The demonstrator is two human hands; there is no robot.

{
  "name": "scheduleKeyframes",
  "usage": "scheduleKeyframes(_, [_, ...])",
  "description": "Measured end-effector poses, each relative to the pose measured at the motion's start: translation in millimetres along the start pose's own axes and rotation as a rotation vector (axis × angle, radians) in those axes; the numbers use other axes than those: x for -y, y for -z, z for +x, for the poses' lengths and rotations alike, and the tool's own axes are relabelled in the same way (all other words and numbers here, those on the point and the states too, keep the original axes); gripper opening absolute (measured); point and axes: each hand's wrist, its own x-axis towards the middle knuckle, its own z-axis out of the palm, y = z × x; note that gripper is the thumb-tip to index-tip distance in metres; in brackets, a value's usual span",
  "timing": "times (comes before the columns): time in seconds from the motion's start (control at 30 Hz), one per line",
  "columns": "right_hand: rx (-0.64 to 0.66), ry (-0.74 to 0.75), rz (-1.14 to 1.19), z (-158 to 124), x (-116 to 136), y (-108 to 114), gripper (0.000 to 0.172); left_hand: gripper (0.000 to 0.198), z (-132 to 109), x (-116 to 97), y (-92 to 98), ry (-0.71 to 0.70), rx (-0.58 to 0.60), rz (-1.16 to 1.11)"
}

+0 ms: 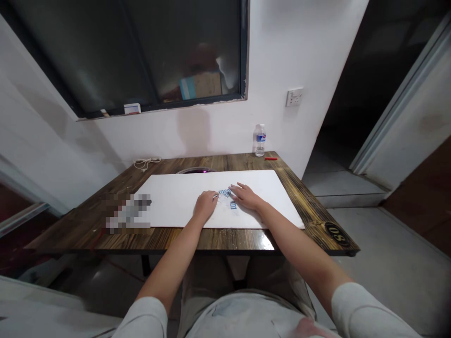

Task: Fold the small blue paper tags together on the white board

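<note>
From the head view, here's the left hand point(207, 204), fingers curved beside the blue-marked pieces point(223, 192) on the white board point(176, 197), grip impossible to tell! Opposite, the right hand point(245, 196) lies open, fingers at their right end.

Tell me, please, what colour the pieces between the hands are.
The pieces are blue; see the head view.

Dim indoor light leaves the doorway point(366, 75) nearly black. White glare point(266, 241) marks the desk's point(229, 240) near edge; a soft shadow point(193, 129) falls beneath the window point(88, 51). Corners stretch and blur; pixelation point(128, 213) masks the desk's left side.
</note>
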Motion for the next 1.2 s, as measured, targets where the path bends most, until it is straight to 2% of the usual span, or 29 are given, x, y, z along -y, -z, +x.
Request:
scheduleKeyframes(0.07, [0.024, -0.067, -0.02, 0.7, -1.4, -4.0, 0.047, 0.031, -1.6, -3.9, -0.3, -0.112, 0.076, -0.044])
scheduleKeyframes(0.17, [0.026, -0.088, -0.037, 2.5, -2.1, -2.1, 0.042, 0.05, -5.5, -12.9, 1.2, -0.399, 0.276, -0.098])
scheduleKeyframes(0.23, [0.007, -0.084, -0.046, 3.4, -2.3, 1.5, 0.04, 0.056, -7.9, -18.7, 2.7, -0.555, 0.381, -0.12])
scheduleKeyframes(0.3, [-0.005, -0.071, -0.05, 3.6, -2.8, 3.7, 0.04, 0.052, -9.1, -23.3, 3.5, -0.659, 0.427, -0.135])
scheduleKeyframes(0.37, [-0.009, -0.056, -0.046, 2.9, -3.3, 3.7, 0.042, 0.044, -8.9, -26.1, 3.4, -0.704, 0.414, -0.138])
scheduleKeyframes(0.47, [0.027, -0.067, -0.047, 1.5, -3.2, 1.8, 0.045, 0.026, -6.8, -26.8, 2.8, -0.646, 0.316, -0.128])
scheduleKeyframes(0.6, [0.08, -0.105, -0.057, 1.2, 0.7, 6.1, 0.042, 0.01, -4.1, -22.0, 2.6, -0.393, 0.15, -0.056])
scheduleKeyframes(0.73, [0.067, -0.075, -0.035, 0.0, 9.4, 23.2, 0.033, 0.012, -2.3, -13.3, 3.9, -0.087, -0.003, 0.036])
scheduleKeyframes(0.83, [0.076, -0.102, 0.021, -4.4, 14.1, 39.4, 0.025, 0.017, -1.8, -7.7, 6.5, 0.106, -0.036, 0.089])
scheduleKeyframes(0.87, [0.09, -0.119, 0.03, -6.3, 14.2, 44.2, 0.026, 0.019, -1.8, -6.7, 7.4, 0.158, -0.034, 0.104])
scheduleKeyframes(0.93, [0.131, -0.152, 0.026, -9.6, 11.5, 51.2, 0.04, 0.025, -2.5, -6.3, 8.6, 0.236, -0.02, 0.118])
scheduleKeyframes(1.0, [0.172, -0.166, 0.007, -11.4, 6.2, 53.9, 0.057, 0.03, -3.5, -8.1, 8.5, 0.252, 0.005, 0.08])
scheduleKeyframes(1.07, [0.198, -0.169, -0.021, -11.2, 0.7, 51.9, 0.063, 0.035, -4.6, -11.5, 7.2, 0.219, 0.035, 0.001])
scheduleKeyframes(1.2, [0.181, -0.178, -0.093, -6.3, -0.4, 37.6, 0.067, 0.05, -6.2, -19.9, 4.8, 0.003, 0.162, -0.208])
